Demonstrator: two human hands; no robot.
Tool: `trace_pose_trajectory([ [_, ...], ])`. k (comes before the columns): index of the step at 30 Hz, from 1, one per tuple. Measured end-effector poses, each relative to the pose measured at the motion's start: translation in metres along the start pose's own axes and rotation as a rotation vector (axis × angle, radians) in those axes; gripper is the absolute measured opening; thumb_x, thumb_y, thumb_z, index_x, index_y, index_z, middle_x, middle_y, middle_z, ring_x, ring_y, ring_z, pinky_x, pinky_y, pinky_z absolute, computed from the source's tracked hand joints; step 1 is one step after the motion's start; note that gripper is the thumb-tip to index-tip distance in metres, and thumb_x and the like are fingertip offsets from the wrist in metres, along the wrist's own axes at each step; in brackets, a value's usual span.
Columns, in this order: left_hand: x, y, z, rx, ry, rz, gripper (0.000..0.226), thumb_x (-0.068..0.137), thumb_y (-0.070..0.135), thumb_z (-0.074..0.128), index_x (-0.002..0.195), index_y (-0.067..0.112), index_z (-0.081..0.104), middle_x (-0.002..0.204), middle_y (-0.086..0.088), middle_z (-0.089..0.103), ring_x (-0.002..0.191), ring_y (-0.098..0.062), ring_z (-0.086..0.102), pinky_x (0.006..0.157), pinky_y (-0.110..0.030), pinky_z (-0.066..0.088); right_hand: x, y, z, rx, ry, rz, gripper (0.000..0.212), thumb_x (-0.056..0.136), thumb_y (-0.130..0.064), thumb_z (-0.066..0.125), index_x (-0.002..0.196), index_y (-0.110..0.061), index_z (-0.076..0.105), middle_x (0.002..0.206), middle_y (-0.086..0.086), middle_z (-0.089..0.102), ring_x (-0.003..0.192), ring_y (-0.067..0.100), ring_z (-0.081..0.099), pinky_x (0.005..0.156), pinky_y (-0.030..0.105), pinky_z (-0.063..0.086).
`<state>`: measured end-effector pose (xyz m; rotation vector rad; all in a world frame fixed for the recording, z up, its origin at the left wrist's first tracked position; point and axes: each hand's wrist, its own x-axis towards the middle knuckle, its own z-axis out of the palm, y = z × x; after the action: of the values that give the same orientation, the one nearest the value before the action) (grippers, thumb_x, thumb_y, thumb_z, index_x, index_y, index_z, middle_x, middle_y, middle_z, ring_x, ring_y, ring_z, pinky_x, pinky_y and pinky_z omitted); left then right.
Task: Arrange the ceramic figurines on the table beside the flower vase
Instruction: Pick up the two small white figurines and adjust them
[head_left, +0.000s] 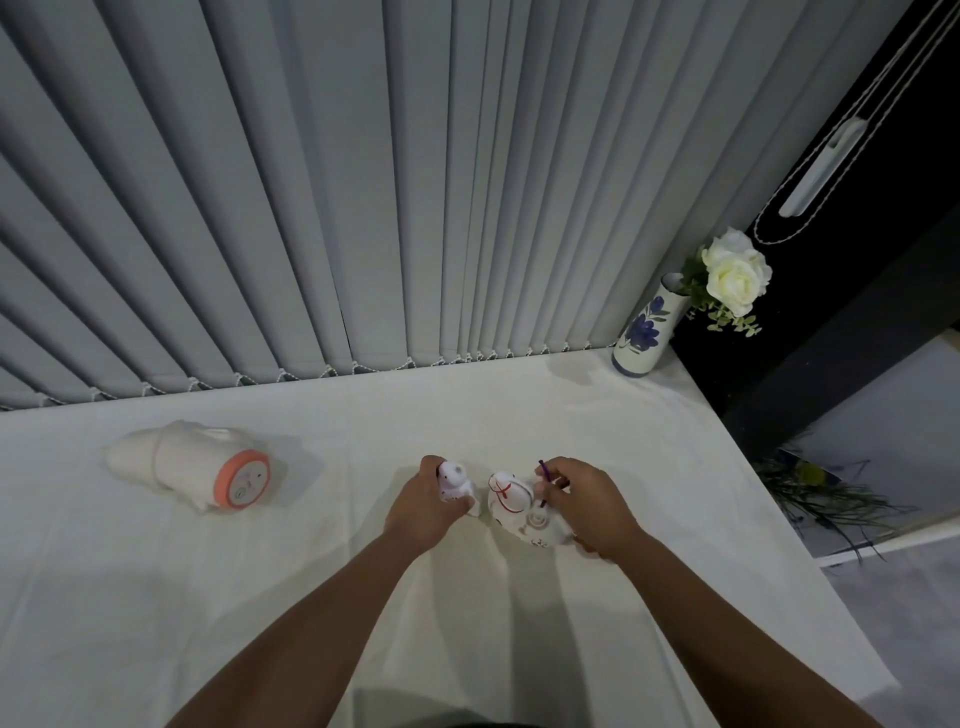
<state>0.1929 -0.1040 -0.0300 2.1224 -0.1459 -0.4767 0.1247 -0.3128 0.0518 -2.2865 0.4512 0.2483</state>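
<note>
- Gripping a small white figurine, the left hand is closed round its body at table centre.
- The right hand is closed on a larger white figurine with red markings, just beside the first.
- A third, pig-shaped figurine lies on its side at 9 o'clock, well apart.
- The flower vase stands at 1 o'clock, on the far corner of the table.
- Judgement: glazed ceramic, stiff, slippery, brittle; hold each by the broad body, not thin projecting parts.
- No figurine is yet beside the vase.
</note>
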Motion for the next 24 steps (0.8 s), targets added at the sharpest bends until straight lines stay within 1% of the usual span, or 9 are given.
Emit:
trace_pose_trajectory([
  [2,-0.002,0.000,-0.001,-0.001,-0.016,0.012,0.059,0.074,0.034,0.073,0.121,0.023,0.040,0.109,0.001,0.059,0.099,-0.020,0.062,0.080,-0.033,0.049,-0.002,0.007,0.010,-0.169,0.108,-0.113,0.025,0.093,-0.025,0.055,0.117,-0.021,0.062,0.118,-0.004,0.063,0.108,0.013,0.052,0.086,0.021,0.040],
  [3,-0.003,-0.001,-0.001,-0.009,-0.019,0.016,0.069,0.072,0.039,0.072,0.129,0.024,0.036,0.116,0.000,0.058,0.104,-0.020,0.061,0.088,-0.037,0.050,-0.005,0.007,0.015,-0.202,0.140,-0.159,0.028,0.094,-0.026,0.052,0.121,-0.021,0.060,0.127,-0.005,0.060,0.119,0.013,0.048,0.096,0.023,0.037],
  [4,-0.004,-0.002,-0.001,-0.015,-0.018,0.020,0.076,0.071,0.042,0.072,0.134,0.025,0.034,0.123,-0.001,0.056,0.108,-0.021,0.060,0.094,-0.041,0.049,-0.009,0.008,0.019,-0.230,0.154,-0.196,0.031,0.096,-0.028,0.049,0.125,-0.021,0.058,0.133,-0.005,0.056,0.125,0.013,0.044,0.103,0.025,0.033],
  [6,-0.007,-0.003,-0.001,0.024,-0.003,0.044,0.077,0.075,0.038,0.074,0.139,0.022,0.034,0.131,-0.003,0.052,0.116,-0.022,0.056,0.099,-0.042,0.047,-0.015,0.009,0.028,-0.336,0.174,-0.283,0.039,0.097,-0.034,0.038,0.130,-0.021,0.054,0.141,-0.004,0.051,0.132,0.016,0.040,0.112,0.031,0.031],
  [9,-0.013,-0.001,-0.003,0.059,0.030,0.078,0.070,0.080,0.029,0.072,0.140,0.019,0.038,0.136,-0.002,0.051,0.122,-0.021,0.052,0.100,-0.037,0.045,-0.019,0.011,0.041,-0.460,0.172,-0.334,0.053,0.094,-0.041,0.022,0.138,-0.023,0.045,0.146,-0.004,0.048,0.137,0.022,0.037,0.115,0.043,0.030],
  [11,-0.016,-0.002,-0.005,0.086,0.043,0.086,0.067,0.083,0.026,0.070,0.141,0.019,0.038,0.138,0.000,0.050,0.124,-0.021,0.051,0.098,-0.026,0.038,-0.021,0.010,0.047,-0.510,0.132,-0.311,0.058,0.092,-0.044,0.015,0.143,-0.024,0.036,0.149,-0.005,0.043,0.141,0.021,0.031,0.118,0.043,0.025],
  [13,-0.019,-0.003,-0.009,0.124,0.058,0.096,0.067,0.084,0.026,0.069,0.142,0.019,0.037,0.142,0.000,0.048,0.128,-0.020,0.047,0.098,-0.023,0.032,-0.023,0.010,0.051,-0.544,0.114,-0.292,0.064,0.090,-0.047,0.009,0.147,-0.024,0.029,0.153,-0.006,0.038,0.144,0.021,0.025,0.119,0.043,0.019],
  [20,-0.035,-0.012,-0.028,0.189,0.116,0.130,0.057,0.088,0.022,0.063,0.140,0.019,0.040,0.146,-0.001,0.044,0.134,-0.020,0.041,0.107,-0.029,0.032,-0.035,-0.007,0.061,-0.481,0.155,-0.276,0.071,0.087,-0.055,0.008,0.149,-0.024,0.023,0.160,-0.003,0.020,0.149,0.021,0.008,0.120,0.046,0.000],
  [24,-0.050,-0.021,-0.053,0.233,0.242,0.169,0.047,0.090,0.020,0.059,0.135,0.019,0.045,0.141,-0.002,0.048,0.128,-0.022,0.045,0.105,-0.033,0.036,-0.040,-0.036,0.077,-0.437,0.180,-0.326,0.073,0.086,-0.055,0.008,0.149,-0.023,0.024,0.160,-0.003,0.019,0.149,0.018,0.005,0.119,0.043,-0.006],
])
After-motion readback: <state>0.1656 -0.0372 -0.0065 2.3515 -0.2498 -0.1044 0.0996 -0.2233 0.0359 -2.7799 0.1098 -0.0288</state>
